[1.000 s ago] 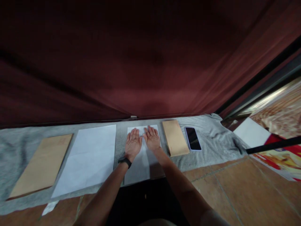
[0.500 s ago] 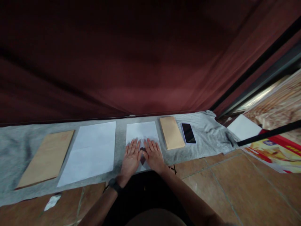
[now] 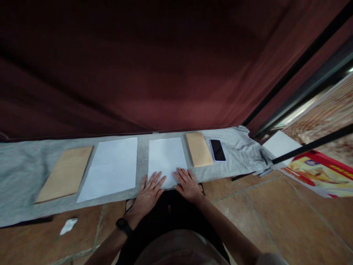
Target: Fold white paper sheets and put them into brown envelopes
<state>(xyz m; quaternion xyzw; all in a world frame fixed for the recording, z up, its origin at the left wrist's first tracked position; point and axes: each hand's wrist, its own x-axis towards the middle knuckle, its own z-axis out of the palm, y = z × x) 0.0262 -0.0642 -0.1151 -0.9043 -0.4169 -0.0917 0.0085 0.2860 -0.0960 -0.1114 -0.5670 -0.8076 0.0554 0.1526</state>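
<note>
A small white sheet of paper [image 3: 167, 154] lies flat in front of me on a grey cloth [image 3: 142, 158]. My left hand [image 3: 149, 191] rests with fingers spread over its near left corner. On the near right corner lies my right hand [image 3: 188, 184], also flat with its fingers apart. Neither hand grips anything. Left of this sheet is a larger white sheet [image 3: 111, 167]. A stack of small brown envelopes or papers [image 3: 199, 149] sits just right of the small sheet, and a phone [image 3: 217, 150] with a dark screen lies beyond it.
A large brown envelope or paper [image 3: 66, 173] lies at the left. Behind the narrow cloth-covered surface hangs a dark red curtain [image 3: 165, 81]. Black bars [image 3: 311, 145] and a red and yellow box [image 3: 322, 171] are at the right. A crumpled white scrap [image 3: 68, 226] lies on the tiled floor.
Both hands have slid toward me and apart, from the middle of the small sheet to its near corners. The view has shifted slightly.
</note>
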